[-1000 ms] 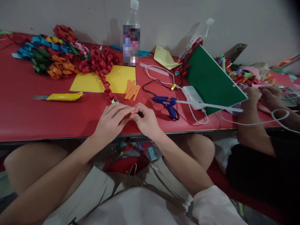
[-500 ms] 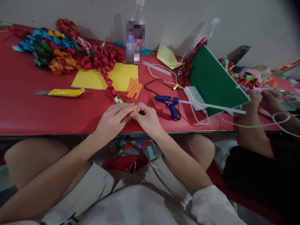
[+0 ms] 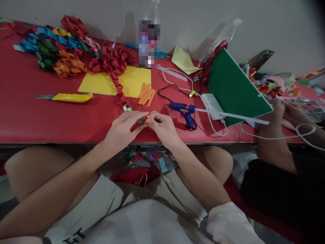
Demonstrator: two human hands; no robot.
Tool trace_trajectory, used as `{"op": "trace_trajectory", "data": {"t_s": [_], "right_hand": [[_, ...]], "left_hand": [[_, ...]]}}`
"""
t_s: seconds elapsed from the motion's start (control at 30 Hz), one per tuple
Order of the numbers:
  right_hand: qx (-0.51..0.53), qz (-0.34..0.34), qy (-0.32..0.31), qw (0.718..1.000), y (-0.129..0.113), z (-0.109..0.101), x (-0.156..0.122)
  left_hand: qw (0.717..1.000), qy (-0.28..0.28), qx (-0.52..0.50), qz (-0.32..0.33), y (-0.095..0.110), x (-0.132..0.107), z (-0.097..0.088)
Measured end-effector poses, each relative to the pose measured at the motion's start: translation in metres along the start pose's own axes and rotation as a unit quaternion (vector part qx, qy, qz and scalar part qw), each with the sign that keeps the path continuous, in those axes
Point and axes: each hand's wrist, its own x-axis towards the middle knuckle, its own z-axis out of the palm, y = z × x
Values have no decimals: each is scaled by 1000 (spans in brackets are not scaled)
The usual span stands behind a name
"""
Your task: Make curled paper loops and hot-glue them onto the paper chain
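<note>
Left hand and right hand are both pinching a little orange paper piece near the table's front edge. Red paper chain trails down just behind the left, glue gun's lying near the right.

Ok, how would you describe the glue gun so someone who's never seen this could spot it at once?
On the red table, find the big green board. Left of it is a white box; farther left, near the camera wearer's right hand, lies the glue gun. Unlike its neighbours, it is blue and pistol-shaped, with a long pale stick jutting from its back.
</note>
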Motion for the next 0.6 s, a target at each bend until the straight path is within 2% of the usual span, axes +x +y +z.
{"op": "trace_trajectory", "data": {"t_s": [0.1, 0.23, 0.33, 0.5, 0.6], "right_hand": [[58, 31, -21, 998, 7, -4, 0], [94, 34, -35, 994, 14, -6, -1], [80, 27, -36, 996, 12, -4, -1], [34, 11, -24, 999, -1, -2, -2], [38, 22, -20, 999, -5, -1, -2]], "left_hand": [[1000, 14, 1, 0, -1, 1, -2], [1000, 12, 8, -12, 1, 3, -6], [1000, 5, 16, -9, 3, 3, -7], [999, 2, 34, 30, 2, 1, -5], [999, 6, 26, 21, 0, 0, -5]]}}
